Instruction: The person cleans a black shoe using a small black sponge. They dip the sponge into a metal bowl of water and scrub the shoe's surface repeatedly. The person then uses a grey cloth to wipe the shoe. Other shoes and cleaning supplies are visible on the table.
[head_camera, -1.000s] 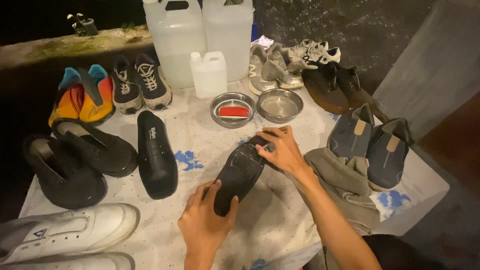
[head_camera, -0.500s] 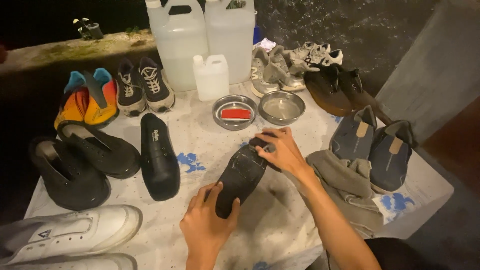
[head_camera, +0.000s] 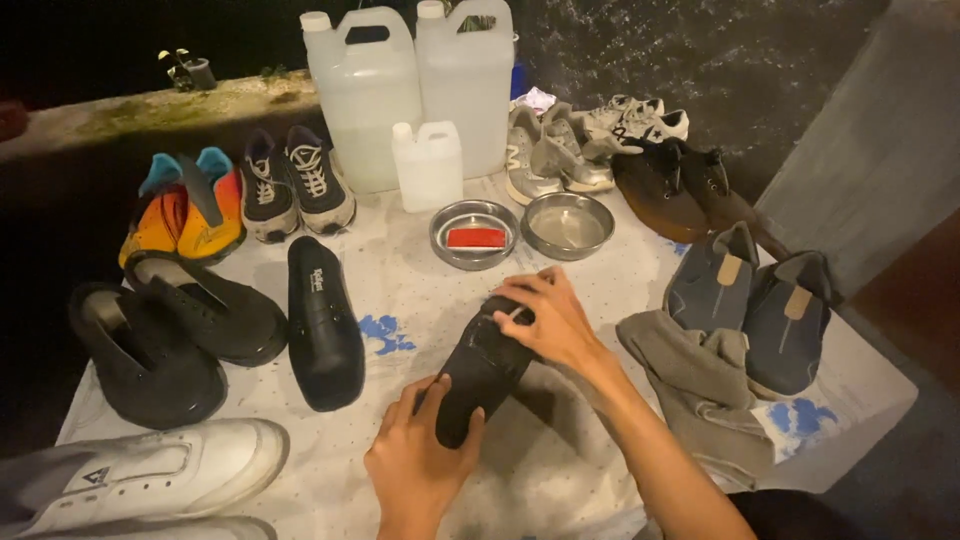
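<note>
Two big translucent jugs (head_camera: 420, 85) are standing at the upper middle of the frame, a smaller one (head_camera: 428, 165) in front; I cannot tell what is in them. Below, one steel bowl (head_camera: 474, 234) is holding a red block and the other steel bowl (head_camera: 567, 224) is showing nothing inside. At lower centre a black shoe (head_camera: 482, 365) is lying on the cloth-covered worktop (head_camera: 420, 300): the left hand (head_camera: 418, 465) is gripping its near end, the right hand (head_camera: 550, 320) is clasping its far end.

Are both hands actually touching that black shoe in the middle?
Touching. The head view shows the left hand gripping the near end of the black shoe, while the right hand presses on its far end.
</note>
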